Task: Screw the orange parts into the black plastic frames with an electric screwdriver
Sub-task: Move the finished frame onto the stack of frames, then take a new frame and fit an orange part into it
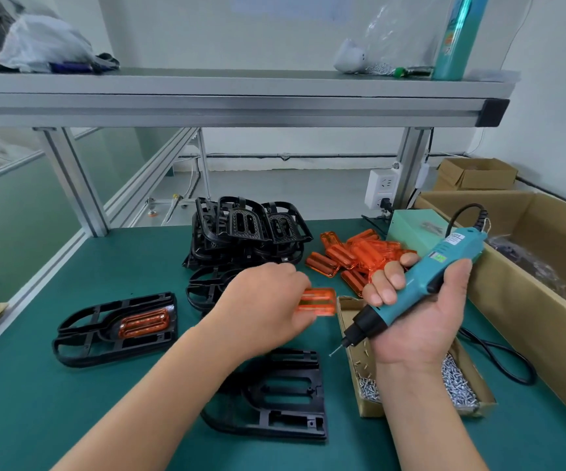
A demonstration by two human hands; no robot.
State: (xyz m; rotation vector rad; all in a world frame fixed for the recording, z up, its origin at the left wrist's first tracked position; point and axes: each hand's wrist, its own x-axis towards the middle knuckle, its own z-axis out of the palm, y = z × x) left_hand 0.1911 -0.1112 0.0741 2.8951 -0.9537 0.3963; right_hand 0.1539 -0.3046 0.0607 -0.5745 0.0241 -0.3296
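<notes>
Through the head camera, my left hand [268,300] reaches forward, knuckles up, pinching one orange part [319,301] above the green bench [71,419]. My right hand [410,317] lies palm up, fingers wrapped round the electric screwdriver [424,283], its bit pointing down-left at the screw box [458,382] edge. An empty black frame [288,402] lies under my left forearm, and the orange pile [352,256] sits beyond.
</notes>
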